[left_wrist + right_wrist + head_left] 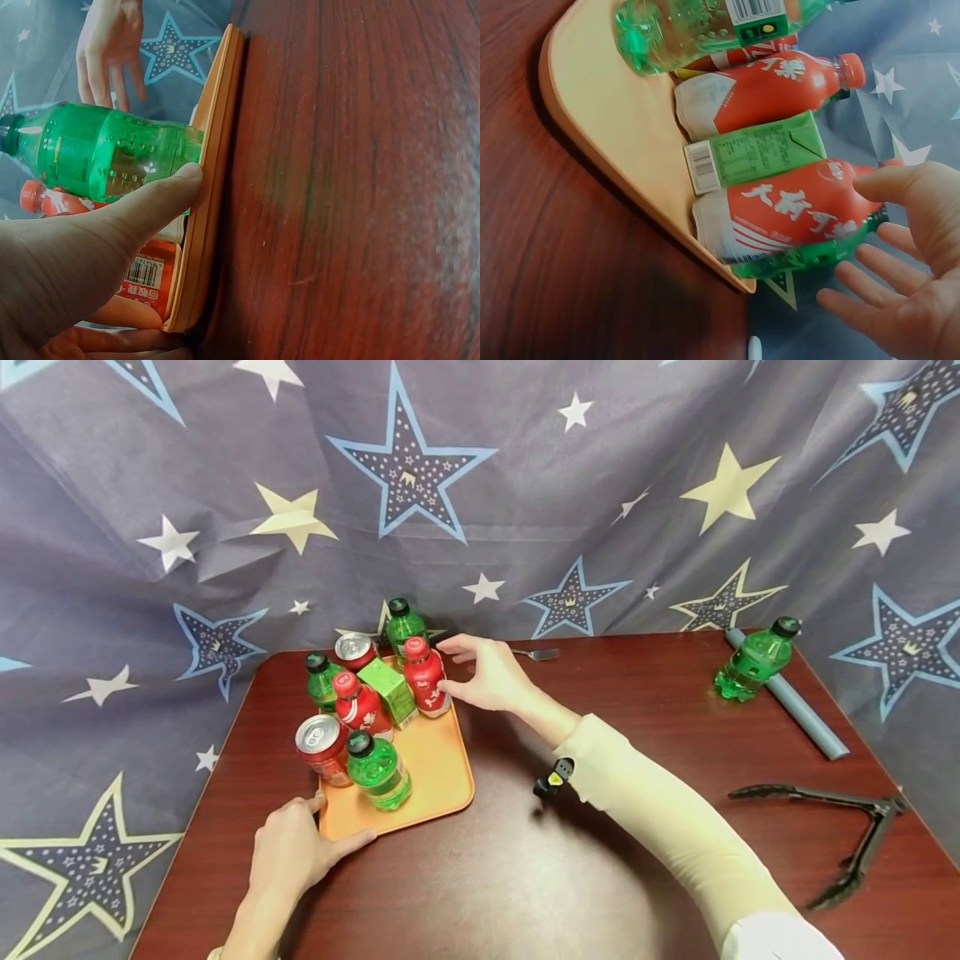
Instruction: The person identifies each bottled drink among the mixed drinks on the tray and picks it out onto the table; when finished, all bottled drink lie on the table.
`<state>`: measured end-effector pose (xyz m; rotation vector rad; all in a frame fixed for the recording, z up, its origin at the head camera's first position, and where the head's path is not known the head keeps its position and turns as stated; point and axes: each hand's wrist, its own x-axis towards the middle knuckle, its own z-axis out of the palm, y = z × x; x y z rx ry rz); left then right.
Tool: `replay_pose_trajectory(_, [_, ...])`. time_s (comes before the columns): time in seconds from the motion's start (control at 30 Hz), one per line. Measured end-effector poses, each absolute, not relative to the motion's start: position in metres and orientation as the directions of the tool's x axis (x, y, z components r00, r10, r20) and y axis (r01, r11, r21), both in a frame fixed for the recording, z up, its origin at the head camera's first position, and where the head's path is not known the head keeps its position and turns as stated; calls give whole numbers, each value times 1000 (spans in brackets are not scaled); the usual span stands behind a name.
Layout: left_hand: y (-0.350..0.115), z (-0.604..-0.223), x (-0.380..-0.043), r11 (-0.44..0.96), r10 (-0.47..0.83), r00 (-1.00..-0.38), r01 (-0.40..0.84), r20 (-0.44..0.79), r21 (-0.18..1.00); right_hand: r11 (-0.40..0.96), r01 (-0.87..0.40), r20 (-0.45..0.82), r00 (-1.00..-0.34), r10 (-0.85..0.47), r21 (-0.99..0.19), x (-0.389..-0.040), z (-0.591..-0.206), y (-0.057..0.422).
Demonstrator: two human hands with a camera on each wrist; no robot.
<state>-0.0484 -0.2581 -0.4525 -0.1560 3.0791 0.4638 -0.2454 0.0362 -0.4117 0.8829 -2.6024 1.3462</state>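
Observation:
An orange tray point(438, 768) carries several drinks. My left hand point(288, 852) holds its near left corner, thumb along the front rim in the left wrist view. Beside that hand stand a green soda bottle point(378, 774) and a red can point(324, 750). My right hand point(491, 675) has its fingers spread at the tray's far right, thumb at a red bottle point(426, 681); contact is unclear. Left of that bottle stand a green carton point(388, 692) and another red bottle point(363, 708). Further green bottles point(406, 625) and a second can point(356, 649) are at the back and left.
At the far right a green bottle point(757, 660) stands by a grey-blue tube point(806, 714). Black tongs point(870, 810) lie spread nearer the front. A fork point(540, 654) lies by the back edge, under a star-patterned curtain point(525, 552).

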Motion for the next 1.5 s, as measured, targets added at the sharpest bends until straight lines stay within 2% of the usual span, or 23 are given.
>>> replay_pose_trajectory(0.47, [-258,-457,-48,951,-94,-996,-89,2,297,457,-520,294,-828,-478,-722,-247,-422,20])
replay_pose_trajectory(1.0, [-258,-454,-48,949,-106,-994,-107,-19,295,558,-464,257,-875,-411,-688,-251,-442,-1])
replay_pose_trajectory(1.5, [-258,-455,-49,952,-112,-993,-116,-30,283,533,-460,257,-874,-412,-710,-254,-447,-7])
